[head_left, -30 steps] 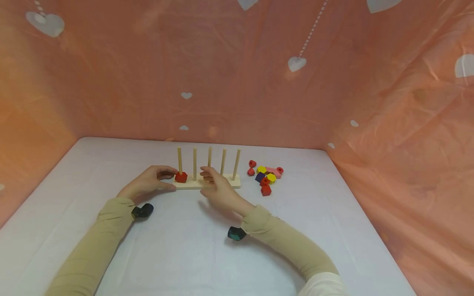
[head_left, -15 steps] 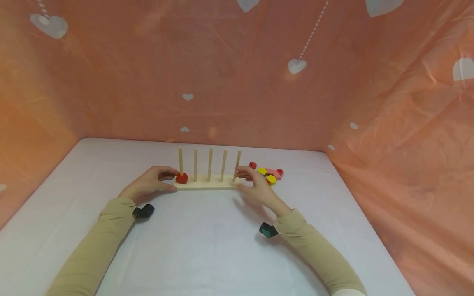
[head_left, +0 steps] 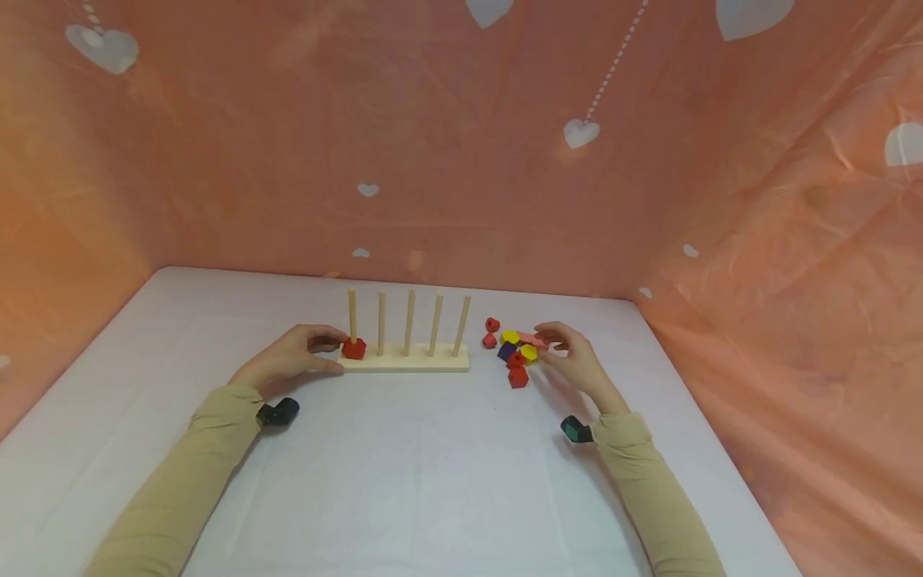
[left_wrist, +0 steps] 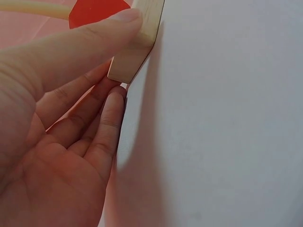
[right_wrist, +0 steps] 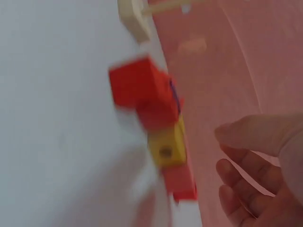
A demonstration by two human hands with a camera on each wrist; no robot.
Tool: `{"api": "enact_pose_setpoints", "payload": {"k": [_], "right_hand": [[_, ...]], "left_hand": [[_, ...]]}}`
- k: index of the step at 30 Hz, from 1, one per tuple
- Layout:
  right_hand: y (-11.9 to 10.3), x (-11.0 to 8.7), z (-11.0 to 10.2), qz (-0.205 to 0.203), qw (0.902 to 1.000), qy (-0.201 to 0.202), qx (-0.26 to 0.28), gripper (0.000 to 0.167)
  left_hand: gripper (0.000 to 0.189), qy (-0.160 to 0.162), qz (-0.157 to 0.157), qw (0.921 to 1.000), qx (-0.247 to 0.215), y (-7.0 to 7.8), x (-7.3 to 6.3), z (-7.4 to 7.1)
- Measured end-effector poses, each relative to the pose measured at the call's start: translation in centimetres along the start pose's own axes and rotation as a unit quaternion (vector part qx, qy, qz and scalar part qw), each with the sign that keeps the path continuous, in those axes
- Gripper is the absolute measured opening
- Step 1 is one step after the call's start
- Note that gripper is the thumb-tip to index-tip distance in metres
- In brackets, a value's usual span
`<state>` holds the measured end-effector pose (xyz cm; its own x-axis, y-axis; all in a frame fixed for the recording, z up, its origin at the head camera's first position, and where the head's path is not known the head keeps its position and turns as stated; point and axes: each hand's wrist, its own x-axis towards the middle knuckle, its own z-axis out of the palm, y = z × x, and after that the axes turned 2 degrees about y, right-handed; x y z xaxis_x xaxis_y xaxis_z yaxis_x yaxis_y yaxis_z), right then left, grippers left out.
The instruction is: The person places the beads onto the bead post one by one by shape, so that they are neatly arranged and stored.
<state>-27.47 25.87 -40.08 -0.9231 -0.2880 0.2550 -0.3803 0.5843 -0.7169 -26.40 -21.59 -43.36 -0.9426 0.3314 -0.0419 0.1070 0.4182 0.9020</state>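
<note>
My left hand (head_left: pixel 296 350) grips the pegged base (head_left: pixel 425 365); my right hand (head_left: pixel 577 361) hangs by the loose blocks (head_left: pixel 517 377), right of centre.
I have the base by its end, left of centre in the frame, where a firm pinch should steady the pegs; my right fingers are parted, grasping nothing. I'd judge it best to take one block by its sides, hole left free, without nudging its neighbours. I can read no brand, label or writing.
</note>
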Motion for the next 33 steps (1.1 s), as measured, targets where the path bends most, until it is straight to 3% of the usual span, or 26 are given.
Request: {"api": "enact_pose_setpoints", "payload": {"k": [10,21,29,33], "right_hand": [[1.5,-1.0,-0.2,0.057,0.9978,-0.023,-0.026,0.037],[2.2,-0.6,-0.7,0.047,0.9966,-0.026,-0.063,0.036],[2.2,-0.3,-0.4,0.054,0.9967,-0.026,-0.054,0.035],[1.8,0.0,0.0,0.06,0.9968,-0.035,-0.041,0.036]], "left_hand": [[0.066,-0.006,-0.01,0.9999,-0.011,-0.1,-0.6,-0.3],[0.066,-0.01,-0.004,0.9998,-0.018,0.0,-0.1,0.1],[0.067,-0.008,-0.019,0.9995,-0.026,0.2,-0.3,0.3],[0.067,-0.009,-0.012,0.9997,-0.02,0.3,-0.2,0.3]]}}
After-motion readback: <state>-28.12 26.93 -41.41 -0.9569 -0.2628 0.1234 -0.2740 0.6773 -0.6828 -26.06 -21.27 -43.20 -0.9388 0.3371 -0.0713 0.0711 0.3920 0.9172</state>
